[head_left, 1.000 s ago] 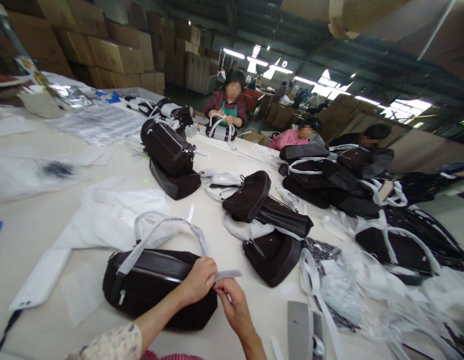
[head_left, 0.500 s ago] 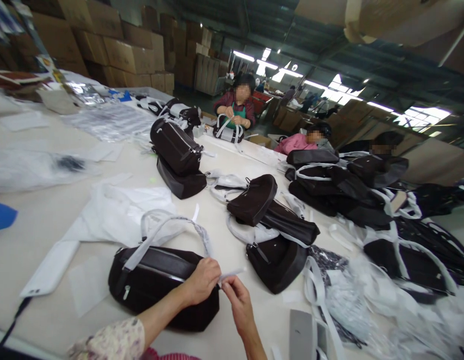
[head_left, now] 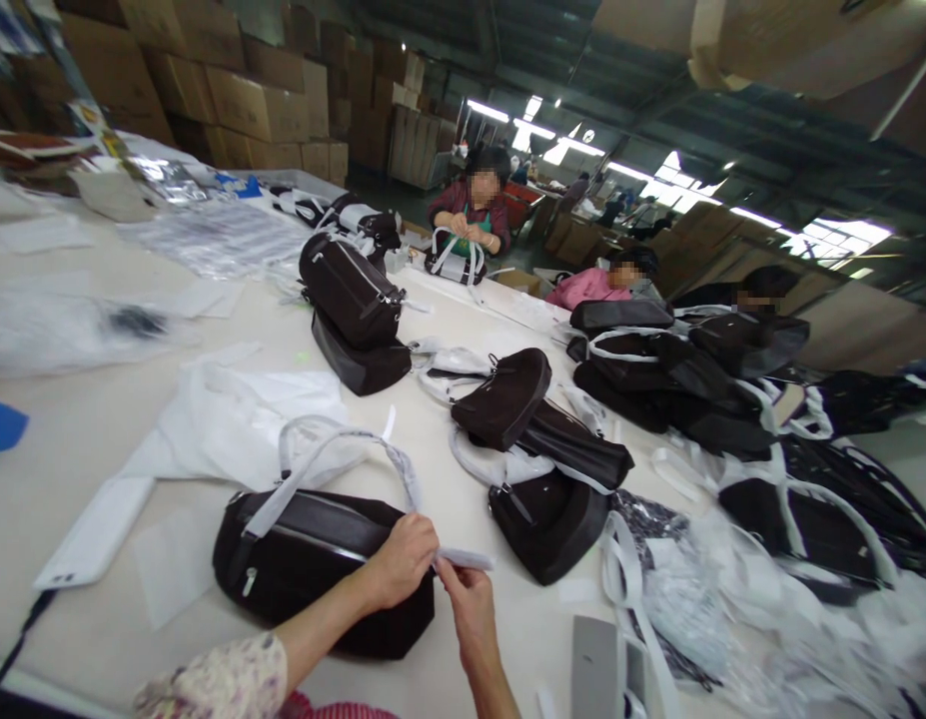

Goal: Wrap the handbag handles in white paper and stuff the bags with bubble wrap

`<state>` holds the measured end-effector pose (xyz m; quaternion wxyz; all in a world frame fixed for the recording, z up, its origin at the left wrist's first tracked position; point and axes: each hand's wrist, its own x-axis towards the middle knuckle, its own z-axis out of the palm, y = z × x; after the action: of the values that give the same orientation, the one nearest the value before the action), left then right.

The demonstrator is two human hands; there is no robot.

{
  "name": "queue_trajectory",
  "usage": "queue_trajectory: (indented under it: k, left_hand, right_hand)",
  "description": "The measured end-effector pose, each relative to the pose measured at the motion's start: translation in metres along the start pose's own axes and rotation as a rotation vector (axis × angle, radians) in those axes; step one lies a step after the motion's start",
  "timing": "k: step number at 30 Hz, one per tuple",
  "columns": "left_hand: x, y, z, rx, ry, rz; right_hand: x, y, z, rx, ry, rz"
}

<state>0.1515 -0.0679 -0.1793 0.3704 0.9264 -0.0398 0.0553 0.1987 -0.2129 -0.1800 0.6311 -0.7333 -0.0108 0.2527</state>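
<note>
A dark handbag (head_left: 320,539) lies on the pale table in front of me, its handles (head_left: 380,439) wrapped in whitish material and standing up. My left hand (head_left: 405,557) is closed at the bag's right end, its fingers pinched together; what they grip there is too small to make out. Just to its right, my right hand (head_left: 466,591) pinches a thin whitish strip (head_left: 469,559) that sticks out to the right past the fingers. The fingertips of both hands nearly meet at the bag's corner.
More dark bags (head_left: 541,459) are piled right of centre, with others (head_left: 354,310) behind and at the right. White sheeting (head_left: 245,419) and a white power bank (head_left: 95,534) lie left. Clear plastic (head_left: 694,599) covers the right side. A person (head_left: 469,215) handles a bag across the table.
My right hand has turned more upright, its fingers closer to my left hand. The whitish strip now points more level to the right. The bag has barely shifted in view.
</note>
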Motion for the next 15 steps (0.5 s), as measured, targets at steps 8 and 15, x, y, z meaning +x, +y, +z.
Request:
queue_trajectory:
  k: [8, 15]
  left_hand:
    - [-0.006, 0.006, -0.012, -0.022, -0.008, 0.068]
    - [-0.008, 0.009, -0.006, -0.086, 0.083, -0.007]
  right_hand:
    - [-0.003, -0.002, 0.006, -0.069, 0.079, 0.073]
    - [-0.003, -0.007, 0.003, -0.068, 0.03, 0.056]
